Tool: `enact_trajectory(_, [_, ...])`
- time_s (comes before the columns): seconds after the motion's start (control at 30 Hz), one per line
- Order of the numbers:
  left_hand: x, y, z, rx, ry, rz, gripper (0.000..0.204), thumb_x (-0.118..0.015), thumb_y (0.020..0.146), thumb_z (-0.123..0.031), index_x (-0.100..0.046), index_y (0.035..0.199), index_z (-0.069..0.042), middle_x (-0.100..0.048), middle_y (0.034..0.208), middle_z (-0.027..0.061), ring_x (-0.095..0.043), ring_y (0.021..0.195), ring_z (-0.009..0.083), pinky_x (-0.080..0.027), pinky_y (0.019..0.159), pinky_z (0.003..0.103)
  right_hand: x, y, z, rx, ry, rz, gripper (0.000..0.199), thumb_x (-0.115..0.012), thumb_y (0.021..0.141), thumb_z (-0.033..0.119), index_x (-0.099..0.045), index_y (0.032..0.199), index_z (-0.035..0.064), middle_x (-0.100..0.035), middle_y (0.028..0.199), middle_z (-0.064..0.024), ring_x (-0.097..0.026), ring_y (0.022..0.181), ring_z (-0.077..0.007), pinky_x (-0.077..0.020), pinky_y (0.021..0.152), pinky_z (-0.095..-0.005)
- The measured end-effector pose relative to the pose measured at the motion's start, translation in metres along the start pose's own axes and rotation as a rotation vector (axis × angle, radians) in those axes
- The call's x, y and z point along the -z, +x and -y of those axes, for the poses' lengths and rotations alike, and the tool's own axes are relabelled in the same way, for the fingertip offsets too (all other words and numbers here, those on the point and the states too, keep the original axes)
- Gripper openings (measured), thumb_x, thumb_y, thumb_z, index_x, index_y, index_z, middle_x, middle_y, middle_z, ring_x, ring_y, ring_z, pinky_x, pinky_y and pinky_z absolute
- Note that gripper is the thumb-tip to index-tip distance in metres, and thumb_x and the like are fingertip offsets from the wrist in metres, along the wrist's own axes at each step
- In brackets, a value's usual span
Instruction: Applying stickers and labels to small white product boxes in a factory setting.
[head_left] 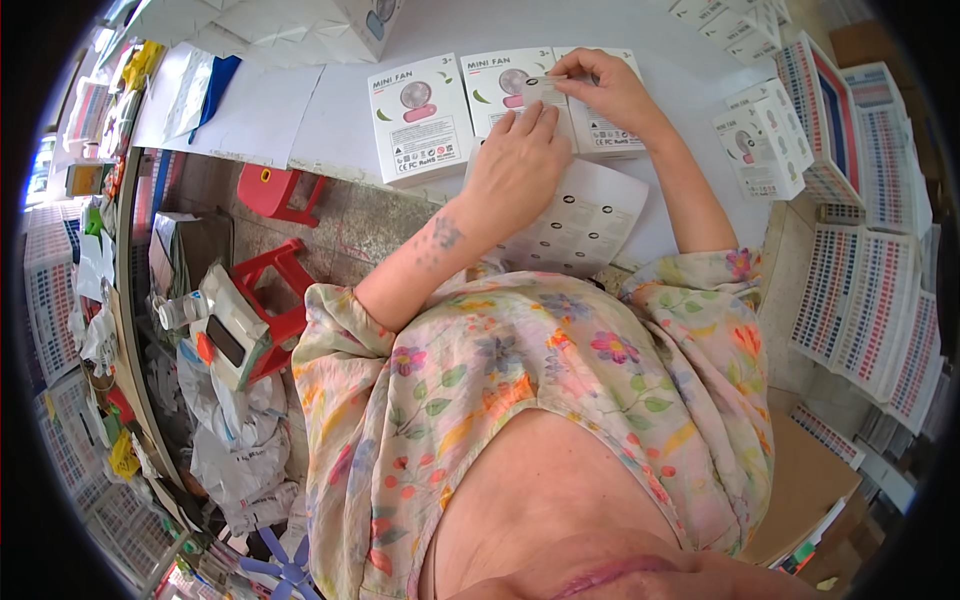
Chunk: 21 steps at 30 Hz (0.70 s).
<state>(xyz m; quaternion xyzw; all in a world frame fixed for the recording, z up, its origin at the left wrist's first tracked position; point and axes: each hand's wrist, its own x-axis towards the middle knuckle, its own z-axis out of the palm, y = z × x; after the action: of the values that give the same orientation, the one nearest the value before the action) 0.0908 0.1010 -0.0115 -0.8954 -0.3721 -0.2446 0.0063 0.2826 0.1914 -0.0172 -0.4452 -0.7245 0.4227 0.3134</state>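
Three white cartons with a picture of a small pink handheld fan lie side by side on the table: a left carton (420, 110), a middle carton (480, 85) and a right carton (605, 130). My right hand (608, 92) pinches the edge of a small pale label (540, 90) above the middle carton. Spread over the lower part of that carton is my left hand (518, 172), its fingertips close to the label. Beneath my hands a sheet of labels (590, 215) with dark oval marks hangs over the table's near edge.
More fan cartons (765, 140) stand stacked at the right, beside tall stacks of printed sheets (870, 300). A large white box (290, 30) sits at the far left of the table (280, 110). Red stools (275, 190) stand on the floor at left, near plastic bags (240, 460).
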Motion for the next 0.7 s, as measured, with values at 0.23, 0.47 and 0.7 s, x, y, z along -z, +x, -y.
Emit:
enact_trajectory(0.23, [-0.008,0.001,0.005,0.016,-0.032,0.057,0.015,-0.058,0.080,-0.008,-0.066,0.088,0.002,-0.059,0.121,0.0236,-0.054,0.119,0.0358,-0.042,0.102,0.046,0.000,0.000,-0.002,0.019,-0.082,0.007,0.017,-0.069,0.086,0.008,-0.068,0.102,0.0028,-0.066,0.097,-0.0033,-0.060,0.089,-0.0137,-0.0488,0.083,-0.0283])
enact_trajectory(0.47, [-0.013,-0.001,0.008,0.007,-0.021,0.101,0.018,-0.057,0.082,-0.009,-0.067,0.091,0.003,-0.058,0.127,0.0235,-0.053,0.121,0.0382,-0.040,0.104,0.050,-0.011,-0.015,-0.004,0.170,-0.450,-0.084,0.042,-0.074,0.080,0.012,-0.063,0.121,0.0056,-0.065,0.111,-0.0096,-0.058,0.105,-0.0236,-0.0467,0.093,-0.0348])
enact_trajectory(0.7, [-0.006,0.013,0.024,0.026,-0.067,0.240,0.018,-0.059,0.083,-0.013,-0.070,0.093,-0.003,-0.057,0.125,0.0184,-0.047,0.126,0.0406,-0.035,0.103,0.064,-0.025,-0.003,-0.023,0.122,-0.864,-0.358,0.064,-0.067,0.089,0.035,-0.043,0.145,0.0155,-0.053,0.136,-0.0109,-0.047,0.126,-0.0323,-0.0334,0.105,-0.0502])
